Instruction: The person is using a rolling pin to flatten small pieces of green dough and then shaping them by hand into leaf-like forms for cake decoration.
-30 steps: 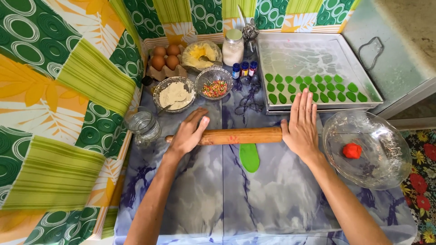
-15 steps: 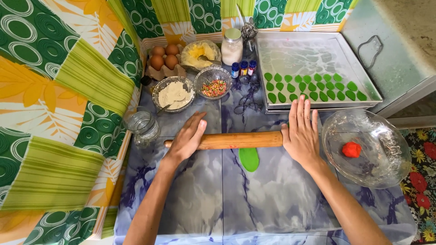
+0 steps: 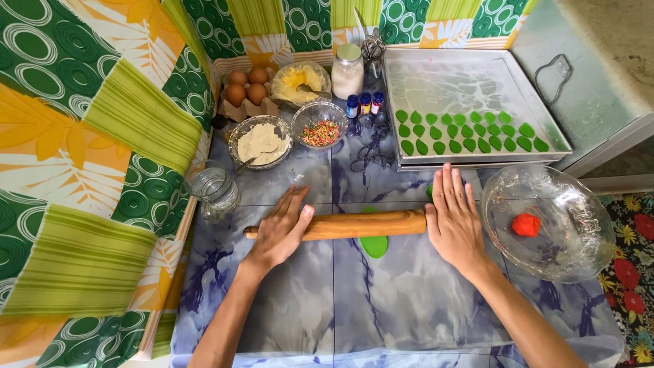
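A blue marbled desk [image 3: 409, 307] sits against a green and yellow patterned wall. A wooden rolling pin [image 3: 354, 225] lies with its long axis left to right, slightly raised at the right, over a flat green dough piece [image 3: 374, 244]. The left hand [image 3: 281, 232] and right hand [image 3: 455, 218] press on its ends, each grip flat and spread. Behind stand a tray of green cut-outs [image 3: 470, 136] and cutters; a glass bowl [image 3: 572, 252] holding red dough [image 3: 526, 224] sits to the right.
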